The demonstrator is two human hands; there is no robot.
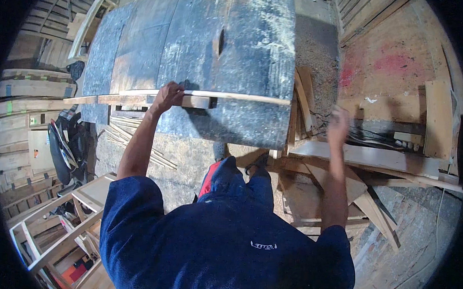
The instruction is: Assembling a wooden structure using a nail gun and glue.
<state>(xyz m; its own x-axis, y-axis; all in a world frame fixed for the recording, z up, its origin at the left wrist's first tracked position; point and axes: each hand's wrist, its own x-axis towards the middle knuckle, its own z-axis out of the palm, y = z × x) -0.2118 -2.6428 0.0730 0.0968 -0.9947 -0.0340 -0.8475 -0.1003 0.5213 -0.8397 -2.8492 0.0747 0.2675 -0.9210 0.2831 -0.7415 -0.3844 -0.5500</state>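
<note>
A long, thin wooden strip (243, 97) lies across the blue-grey worktable (229, 58), its right end near the table's right edge. Closed around it left of the middle is my left hand (169, 95), fingers bent over the wood. Just under and beside that hand sits a short wooden block (196, 101), casting a shadow. Further left, another length of wood (85, 99) sticks out past the table. Off the table to the right, my right hand (338, 127) is smeared by motion above a pale ledge (369, 154); its fingers cannot be made out.
Thin sticks (140, 141) are piled on the floor below the table's left side. Dark cables (377, 138) and board offcuts (305, 91) lie to the right. Wooden frames (65, 225) stand at lower left, with a black bag (68, 144) hanging beyond them. Loose boards (337, 189) lean at lower right.
</note>
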